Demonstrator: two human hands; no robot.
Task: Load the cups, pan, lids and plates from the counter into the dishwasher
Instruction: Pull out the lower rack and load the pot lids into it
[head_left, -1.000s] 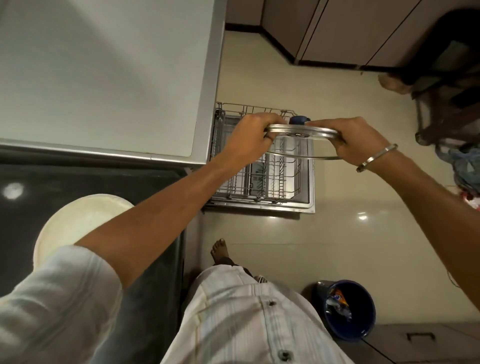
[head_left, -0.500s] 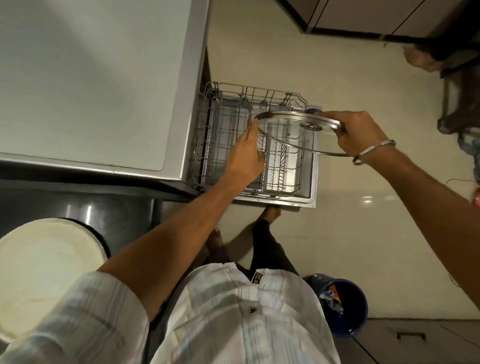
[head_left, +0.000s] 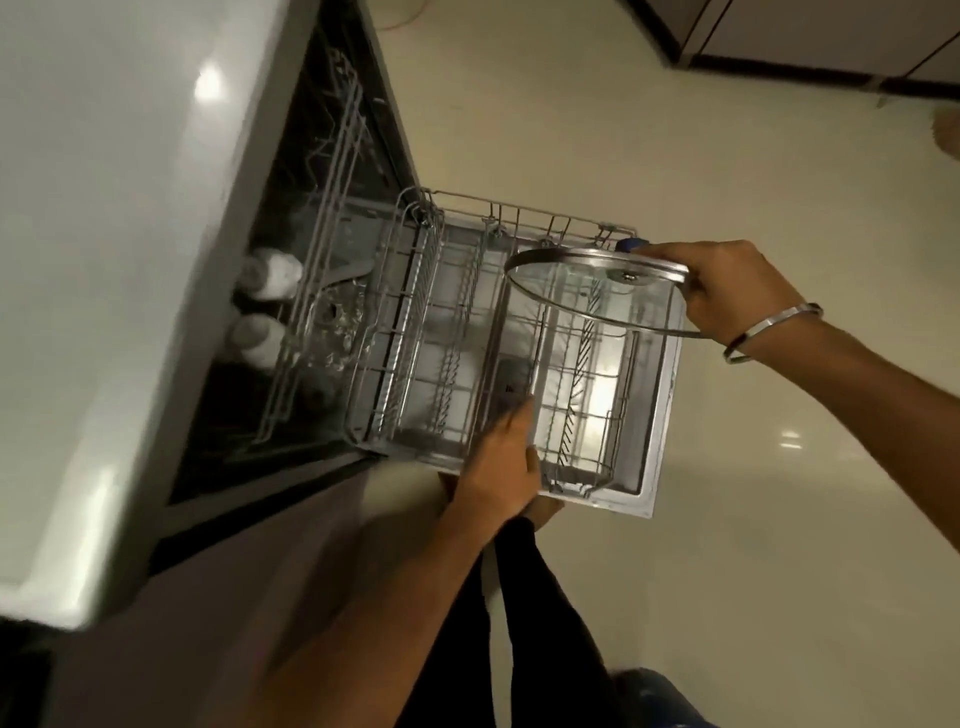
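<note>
My right hand (head_left: 727, 286) grips the rim of a glass lid (head_left: 587, 296) with a steel band and holds it over the far right part of the pulled-out lower rack (head_left: 467, 332) of the open dishwasher. The lid's blue knob (head_left: 631, 244) points away from me. My left hand (head_left: 501, 462) reaches down at the rack's near edge, fingers toward the wires; its grip is hidden from me. The upper rack (head_left: 332, 208) sits inside the machine. Two white cups (head_left: 270, 301) stand inside at the left.
The pale counter top (head_left: 104, 260) fills the left side above the dishwasher. The open dishwasher door (head_left: 654, 441) lies flat under the rack. Cream floor tiles (head_left: 753, 519) spread to the right. Dark cabinet fronts (head_left: 831, 47) run along the far wall. My legs (head_left: 524, 613) stand beside the door.
My view has dropped closer to the dishwasher. My left hand has let go of the lid and moved down to the rack's near edge. The right hand alone carries the lid.
</note>
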